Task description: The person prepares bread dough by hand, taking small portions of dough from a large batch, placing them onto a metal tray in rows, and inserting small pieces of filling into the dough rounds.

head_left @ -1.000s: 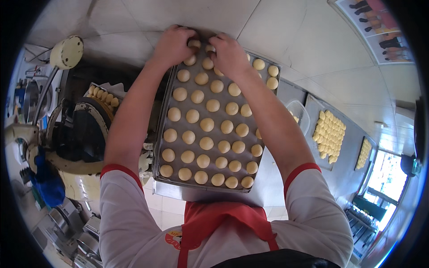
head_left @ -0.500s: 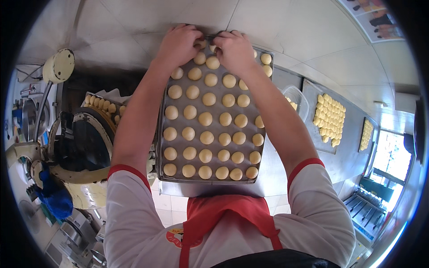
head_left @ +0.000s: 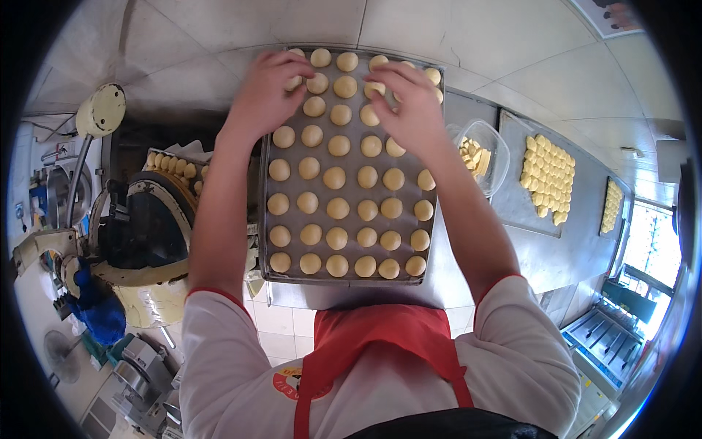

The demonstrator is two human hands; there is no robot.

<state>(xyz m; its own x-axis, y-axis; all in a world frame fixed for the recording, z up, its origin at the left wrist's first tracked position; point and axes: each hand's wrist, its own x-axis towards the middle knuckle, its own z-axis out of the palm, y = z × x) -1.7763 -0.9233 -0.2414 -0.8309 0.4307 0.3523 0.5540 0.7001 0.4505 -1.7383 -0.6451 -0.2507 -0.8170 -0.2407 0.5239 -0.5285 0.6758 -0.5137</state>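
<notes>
A large dark baking tray [head_left: 322,220] lies in front of me, covered with rows of round, pale dough balls [head_left: 336,178]. My left hand [head_left: 267,94] is over the far left part, fingers apart and curved beside a dough ball near its fingertips. Over the far right part is my right hand [head_left: 411,108], thumb and fingers spread around another dough ball [head_left: 374,89]. Whether either hand touches its ball cannot be made out. Both hands partly cover the balls beneath them.
Right of the tray stands a clear plastic tub [head_left: 500,157] with yellow pieces. Farther right, a flat tray [head_left: 514,130] bears clustered yellow dough pieces. At left are a cream-coloured machine [head_left: 153,301] and a small tray of shaped pieces [head_left: 175,173]. A tiled wall [head_left: 431,33] borders the far side.
My hands were close together at the tray's far edge. They have since moved apart, left hand leftward and right hand rightward, uncovering the far middle balls. The view has shifted slightly.
</notes>
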